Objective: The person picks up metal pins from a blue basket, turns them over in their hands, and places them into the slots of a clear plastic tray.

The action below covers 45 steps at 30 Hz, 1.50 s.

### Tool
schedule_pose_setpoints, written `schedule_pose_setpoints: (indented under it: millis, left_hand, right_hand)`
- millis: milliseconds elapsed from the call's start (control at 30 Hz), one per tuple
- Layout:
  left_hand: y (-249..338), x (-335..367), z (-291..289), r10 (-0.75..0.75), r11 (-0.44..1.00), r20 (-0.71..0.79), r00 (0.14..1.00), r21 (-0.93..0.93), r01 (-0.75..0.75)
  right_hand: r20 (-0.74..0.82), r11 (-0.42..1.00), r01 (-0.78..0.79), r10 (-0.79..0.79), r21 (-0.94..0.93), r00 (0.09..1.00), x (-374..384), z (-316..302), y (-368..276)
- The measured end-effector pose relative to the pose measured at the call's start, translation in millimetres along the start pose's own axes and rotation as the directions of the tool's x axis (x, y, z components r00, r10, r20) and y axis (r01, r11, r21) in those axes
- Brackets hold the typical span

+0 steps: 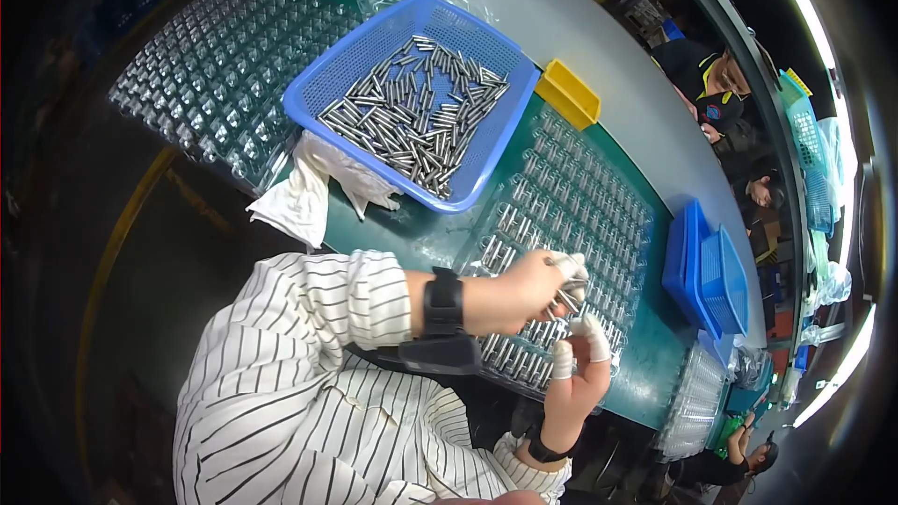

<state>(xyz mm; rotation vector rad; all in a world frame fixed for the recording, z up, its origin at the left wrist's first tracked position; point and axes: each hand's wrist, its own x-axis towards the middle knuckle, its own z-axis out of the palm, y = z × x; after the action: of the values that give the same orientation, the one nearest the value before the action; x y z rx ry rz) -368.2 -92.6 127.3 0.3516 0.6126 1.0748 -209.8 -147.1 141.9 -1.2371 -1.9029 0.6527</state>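
My left hand (531, 288), with white finger cots, is closed around a few slim metal pins (568, 302) whose ends stick out toward my right hand. My right hand (582, 379) is held just nearer, its cotted fingers stretched out and apart, with a fingertip close to those pins; whether it touches them I cannot tell. Both hands are above a clear plastic tray (599, 210) with rows of pockets. Metal pins lie in many pockets on its near side. Behind and left of it, a blue perforated basket (304, 98) holds a heap of loose pins (412, 122).
More clear pocketed trays (220, 75) are stacked at the left. A white cloth (297, 201) lies by the basket. A yellow bin (569, 95) stands behind the tray, blue bins (687, 266) to the right. Co-workers (716, 84) sit beyond the green table (645, 383).
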Motion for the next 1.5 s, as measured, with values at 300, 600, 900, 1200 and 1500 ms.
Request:
schedule_pose_setpoints:
  millis: [300,600,900,1200,1500]
  left_hand:
    - [13.4,59.0,-58.4,-0.202,0.950,0.123,0.972,0.266,0.164]
    - [21.7,129.3,-99.2,-0.190,0.959,0.037,0.981,0.222,0.178]
    - [9.7,193.4,-109.4,-0.210,0.972,-0.124,0.970,0.077,0.220]
    - [12.2,247.3,-99.0,-0.175,0.984,-0.115,0.978,0.004,0.176]
    - [19.2,285.5,-86.6,0.011,0.993,-0.387,0.922,-0.103,-0.055]
  right_hand:
    - [0.090,0.965,0.119,-0.101,-0.232,0.991,55.9,48.2,26.7]
    - [0.522,0.772,0.545,-0.332,-0.328,0.786,151.1,60.8,76.1]
    - [0.726,0.819,0.564,-0.326,-0.103,0.605,220.8,64.7,124.6]
    - [0.594,0.854,-0.462,0.248,0.240,0.766,272.4,44.9,214.0]
    - [0.595,0.747,-0.634,0.423,0.199,0.684,301.4,11.1,275.6]
